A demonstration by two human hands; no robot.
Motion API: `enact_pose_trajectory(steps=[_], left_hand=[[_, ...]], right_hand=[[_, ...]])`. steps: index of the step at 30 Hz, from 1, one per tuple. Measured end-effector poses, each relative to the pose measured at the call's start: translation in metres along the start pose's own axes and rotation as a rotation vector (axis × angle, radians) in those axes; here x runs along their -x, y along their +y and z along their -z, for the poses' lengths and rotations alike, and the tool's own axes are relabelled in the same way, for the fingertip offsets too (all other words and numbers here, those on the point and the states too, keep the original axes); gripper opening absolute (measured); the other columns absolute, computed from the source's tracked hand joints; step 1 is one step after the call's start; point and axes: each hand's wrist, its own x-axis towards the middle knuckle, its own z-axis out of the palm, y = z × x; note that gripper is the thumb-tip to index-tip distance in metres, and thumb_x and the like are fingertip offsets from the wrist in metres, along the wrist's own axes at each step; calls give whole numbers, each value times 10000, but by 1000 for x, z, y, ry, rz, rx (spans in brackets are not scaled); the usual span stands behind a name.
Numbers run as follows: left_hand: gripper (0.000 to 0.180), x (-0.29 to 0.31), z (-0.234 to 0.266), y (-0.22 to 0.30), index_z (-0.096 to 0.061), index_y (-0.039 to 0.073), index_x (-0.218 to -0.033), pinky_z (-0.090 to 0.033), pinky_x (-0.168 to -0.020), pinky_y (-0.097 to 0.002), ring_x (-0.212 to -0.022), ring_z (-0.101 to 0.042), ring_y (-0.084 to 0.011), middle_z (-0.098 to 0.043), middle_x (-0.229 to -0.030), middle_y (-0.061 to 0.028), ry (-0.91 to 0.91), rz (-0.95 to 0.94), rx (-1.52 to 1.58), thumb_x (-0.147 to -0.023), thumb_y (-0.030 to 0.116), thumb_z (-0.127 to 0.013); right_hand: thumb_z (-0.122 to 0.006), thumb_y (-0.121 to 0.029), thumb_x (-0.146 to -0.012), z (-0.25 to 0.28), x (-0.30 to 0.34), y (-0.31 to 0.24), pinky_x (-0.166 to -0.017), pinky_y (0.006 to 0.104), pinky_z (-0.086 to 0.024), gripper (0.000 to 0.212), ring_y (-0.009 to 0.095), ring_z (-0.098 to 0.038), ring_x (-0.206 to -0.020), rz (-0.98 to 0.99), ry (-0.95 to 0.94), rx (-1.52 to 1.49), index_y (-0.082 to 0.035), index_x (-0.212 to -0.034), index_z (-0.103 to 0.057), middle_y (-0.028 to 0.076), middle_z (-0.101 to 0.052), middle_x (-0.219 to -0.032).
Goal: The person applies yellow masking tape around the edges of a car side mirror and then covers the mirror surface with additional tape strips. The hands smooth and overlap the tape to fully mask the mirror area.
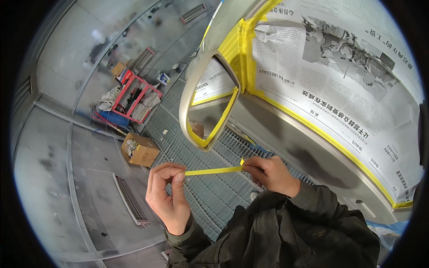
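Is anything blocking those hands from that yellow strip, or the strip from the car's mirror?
Nothing visible. The left hand and right hand each pinch the yellow strip directly. Between it and the side mirror, only the floor grating shows, in the background below.

A red rack (139,98) stood by the wall (53,165), with crumpled pale cloths (108,99) beside it and something blue (115,119) low down. A small brown box (118,69) and a blue and white box (163,78) were near it. A bigger cardboard box (146,155), its top open, sat on the floor with long metal bars (169,127). Dark smudges (96,52) spotted the wall, and a long slatted vent (129,199) was lower down.
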Motion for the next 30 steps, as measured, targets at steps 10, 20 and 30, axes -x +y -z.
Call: enact_pose_trajectory(steps=[10, 20, 30], left_hand=[[62, 5, 4, 14, -644, -26, -911, -500, -690, -269, -793, -640, -163, -695, -942, -116, -51, -97, -191, -944, -2, -691], [239, 8, -15, 65, -743, -42, -1048, -545, -817, -343, -954, -679, -244, -678, -1153, -194, -16, -76, -215, -1008, 187, -684], [474, 17, -28, 71, -634, -45, -1355, -570, -742, -340, -822, -724, -236, -732, -989, -174, -286, 145, -347, -1078, 337, -590]], right_hand=[[-605, -134, -1020, -29, 8, 36, -544, 264, -502, 214, 114, -644, -576, -277, 48, -696, 27, -977, -738, 64, -688, -726], [-588, -163, -1073, -62, 17, 18, -604, 229, -479, 332, 62, -580, -695, -226, -456, -1073, 25, -1345, -616, 15, -653, -828], [-558, -173, -1099, -60, -11, -49, -733, 249, -493, 281, 92, -622, -819, -9, -593, -1518, -40, -1326, -461, 37, -642, -910]])
